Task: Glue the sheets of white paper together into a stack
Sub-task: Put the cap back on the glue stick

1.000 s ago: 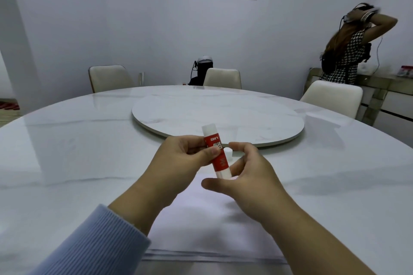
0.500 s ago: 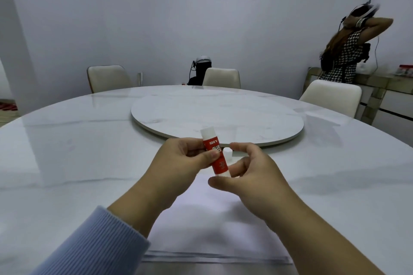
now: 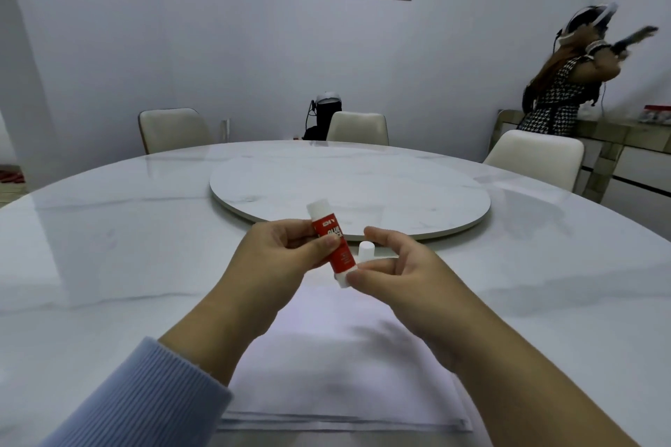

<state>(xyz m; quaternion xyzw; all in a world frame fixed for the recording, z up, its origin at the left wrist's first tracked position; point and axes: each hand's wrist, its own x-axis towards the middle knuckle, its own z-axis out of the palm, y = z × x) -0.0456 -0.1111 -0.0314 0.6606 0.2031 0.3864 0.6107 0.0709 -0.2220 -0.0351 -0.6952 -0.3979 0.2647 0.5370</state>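
Marble table (image 3: 109, 258): turntable (image 3: 348, 189), paper stack (image 3: 341, 374), cap (image 3: 365, 250).

Illumination is even, cool and moderately bright, apparently from overhead; the source itself is out of view. The glossy marble table (image 3: 109, 265) carries soft reflections of the wall and chairs from 9 to 12 o'clock, with no harsh glare. A diffuse shadow of the hands falls on the white paper (image 3: 345, 374) at 6 o'clock, and a faint shadow lies on the tabletop at 3 o'clock. Wide-angle distortion bends the table rim and stretches the forearms toward 5 and 7 o'clock. The person in the background (image 3: 566, 83) at 2 o'clock shows motion blur in the arms. Central detail is reasonably sharp.
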